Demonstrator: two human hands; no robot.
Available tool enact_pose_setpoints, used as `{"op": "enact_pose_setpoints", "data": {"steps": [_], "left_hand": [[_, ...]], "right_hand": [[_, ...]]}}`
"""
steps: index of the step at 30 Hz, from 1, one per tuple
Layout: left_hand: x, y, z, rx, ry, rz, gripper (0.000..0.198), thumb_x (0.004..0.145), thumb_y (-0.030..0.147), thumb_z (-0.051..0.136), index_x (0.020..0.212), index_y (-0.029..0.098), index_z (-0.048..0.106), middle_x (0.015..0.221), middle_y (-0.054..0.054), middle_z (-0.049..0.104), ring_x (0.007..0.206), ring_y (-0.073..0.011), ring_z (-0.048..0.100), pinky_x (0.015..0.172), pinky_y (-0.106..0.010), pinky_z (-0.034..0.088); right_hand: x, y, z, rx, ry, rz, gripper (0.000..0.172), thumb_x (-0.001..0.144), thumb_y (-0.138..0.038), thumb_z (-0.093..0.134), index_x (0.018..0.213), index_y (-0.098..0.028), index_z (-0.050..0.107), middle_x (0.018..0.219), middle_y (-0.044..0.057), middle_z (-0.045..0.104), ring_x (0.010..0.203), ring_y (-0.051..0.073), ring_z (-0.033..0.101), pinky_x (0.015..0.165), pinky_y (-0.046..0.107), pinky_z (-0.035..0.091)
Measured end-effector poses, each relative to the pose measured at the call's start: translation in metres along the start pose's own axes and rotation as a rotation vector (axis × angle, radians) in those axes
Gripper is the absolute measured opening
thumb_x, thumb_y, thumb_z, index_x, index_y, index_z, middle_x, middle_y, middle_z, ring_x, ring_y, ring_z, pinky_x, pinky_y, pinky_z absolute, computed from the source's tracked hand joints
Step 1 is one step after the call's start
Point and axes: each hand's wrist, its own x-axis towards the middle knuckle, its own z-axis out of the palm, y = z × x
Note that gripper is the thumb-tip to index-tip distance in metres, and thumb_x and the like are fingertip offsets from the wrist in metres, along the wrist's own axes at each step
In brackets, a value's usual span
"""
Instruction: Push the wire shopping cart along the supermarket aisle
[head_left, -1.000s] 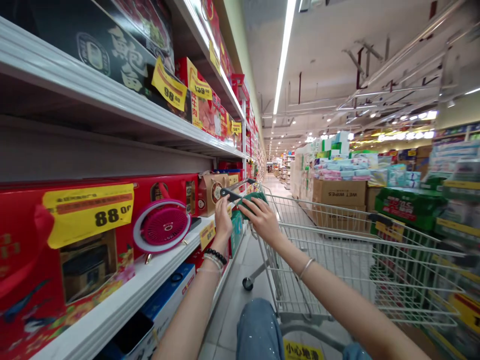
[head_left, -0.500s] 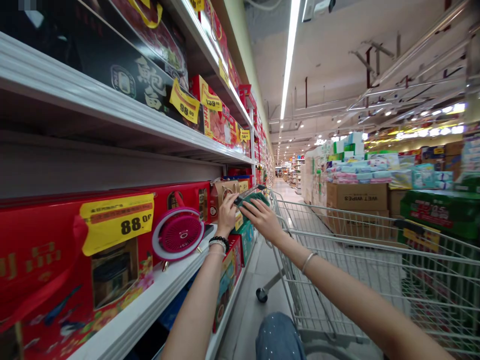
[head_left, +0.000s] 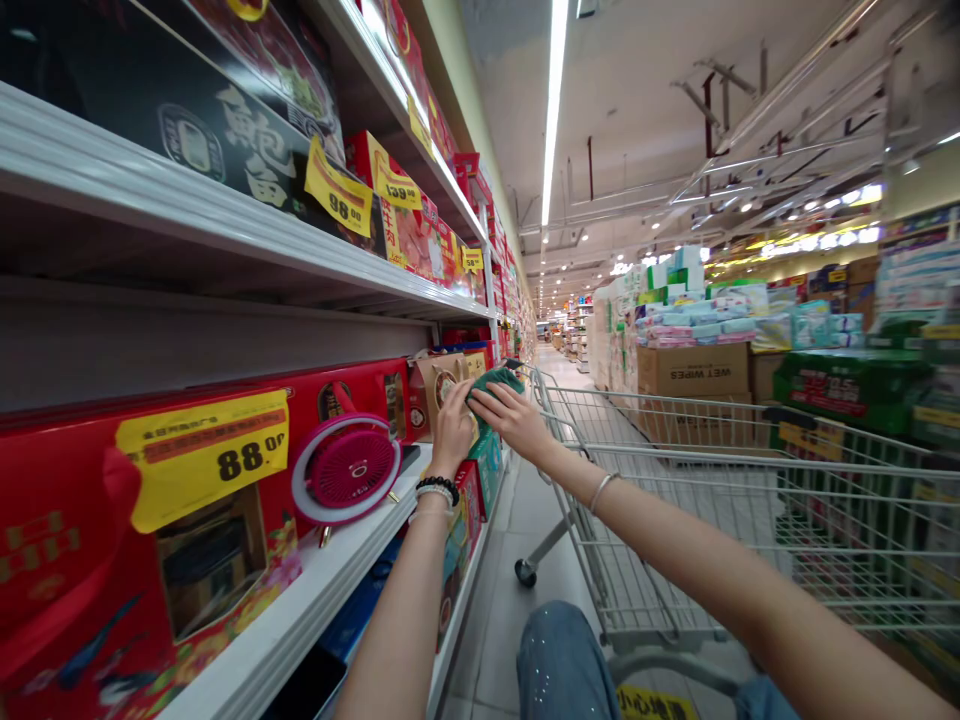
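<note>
The right hand (head_left: 510, 415) lay curved over a soft green packet (head_left: 495, 382), fingers partly closed on it, while the left hand (head_left: 454, 430) curled against its lower edge, though how firmly it gripped could not be told. Both arms reached past the wire shopping cart (head_left: 675, 480), holding the packet by the white shelf (head_left: 300, 590). Just left stood a red gift box (head_left: 202, 540) showing a pink fan (head_left: 349, 470). The cart partly blocked the aisle; cartons of wet wipes (head_left: 694, 370) stood beyond.

Green cloth (head_left: 493, 388), crumpled — under right hand (head_left: 510, 418)
</note>
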Motion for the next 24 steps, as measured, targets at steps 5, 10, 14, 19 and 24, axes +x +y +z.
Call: {"op": "enact_pose_setpoints", "data": {"steps": [5,10,14,19,24], "left_hand": [[-0.002,0.008,0.002,0.013,-0.004,-0.005,0.072,0.066,-0.002,0.038,0.131,0.021,0.056,0.142,-0.004,0.054,0.137,-0.0178,0.045,0.121,-0.038,0.03],[-0.002,0.016,0.011,-0.035,0.038,-0.04,0.068,0.066,-0.001,0.042,0.129,0.021,0.057,0.141,-0.005,0.056,0.137,-0.0198,0.045,0.121,-0.04,0.03],[-0.002,0.024,0.019,-0.018,0.043,-0.016,0.061,0.071,0.008,0.054,0.131,0.02,0.055,0.14,-0.008,0.056,0.137,-0.0226,0.045,0.119,-0.042,0.033],[-0.002,0.033,0.031,0.029,0.013,-0.007,0.062,0.074,0.017,0.061,0.134,0.018,0.049,0.142,-0.012,0.052,0.137,-0.0242,0.045,0.119,-0.043,0.032],[-0.001,0.039,0.043,0.042,0.011,0.011,0.066,0.07,0.003,0.046,0.134,0.018,0.046,0.144,-0.011,0.049,0.14,-0.0216,0.04,0.12,-0.042,0.029]], "right_hand": [[-0.043,0.013,-0.017,0.032,-0.024,0.035,0.046,0.095,-0.011,0.046,0.139,-0.022,0.053,0.139,0.007,0.059,0.13,0.021,0.051,0.112,0.041,0.043],[-0.118,0.032,-0.038,-0.005,0.017,0.108,0.044,0.096,-0.011,0.044,0.136,-0.024,0.057,0.134,0.004,0.063,0.13,0.021,0.051,0.11,0.04,0.045],[-0.17,0.042,-0.056,-0.011,-0.02,0.174,0.045,0.094,-0.01,0.044,0.133,-0.027,0.06,0.129,0.003,0.067,0.126,0.021,0.055,0.107,0.04,0.048],[-0.143,0.031,-0.067,-0.031,0.0,0.251,0.047,0.092,-0.007,0.043,0.132,-0.023,0.061,0.131,0.005,0.065,0.127,0.022,0.053,0.107,0.041,0.048],[-0.068,0.013,-0.044,0.003,0.028,0.17,0.044,0.095,-0.009,0.045,0.132,-0.026,0.06,0.136,0.002,0.061,0.132,0.021,0.05,0.111,0.04,0.043]]}}
